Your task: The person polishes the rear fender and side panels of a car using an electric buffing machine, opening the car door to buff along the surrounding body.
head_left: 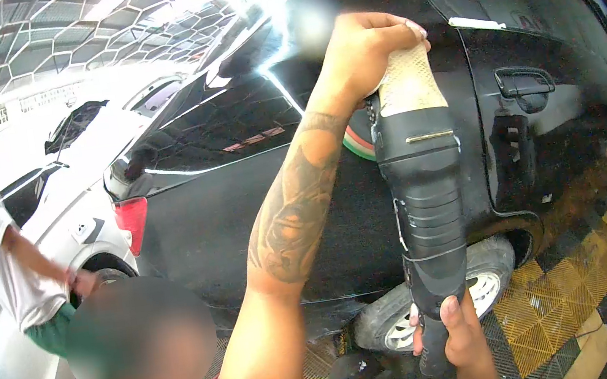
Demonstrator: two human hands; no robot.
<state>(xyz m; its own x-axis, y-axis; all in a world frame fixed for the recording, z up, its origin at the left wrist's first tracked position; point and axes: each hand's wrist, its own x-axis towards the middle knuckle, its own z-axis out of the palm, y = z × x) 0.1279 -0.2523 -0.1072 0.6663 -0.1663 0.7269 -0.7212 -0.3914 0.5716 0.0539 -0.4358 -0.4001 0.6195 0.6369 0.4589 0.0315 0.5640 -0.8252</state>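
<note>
A black car polisher [427, 196] stands almost upright in front of me, its head up and its ribbed body pointing down. Its round pad [360, 144], with green, white and red rings, faces the dark car and is mostly hidden. My left hand [377, 49], on the tattooed arm, is closed over the pale mesh-patterned cover [408, 80] at the polisher's head. Down at the tail end, my right hand [452, 331] is wrapped round the polisher, near its black cord sleeve [433, 349].
The black car's side [270, 224] fills the middle, with its door handle [525, 81] and rear wheel [440, 294] to the right. At left, a person [8, 244] in a white shirt stands beside a white car [21, 372]. Yellow and black floor tiles [556, 302] lie below.
</note>
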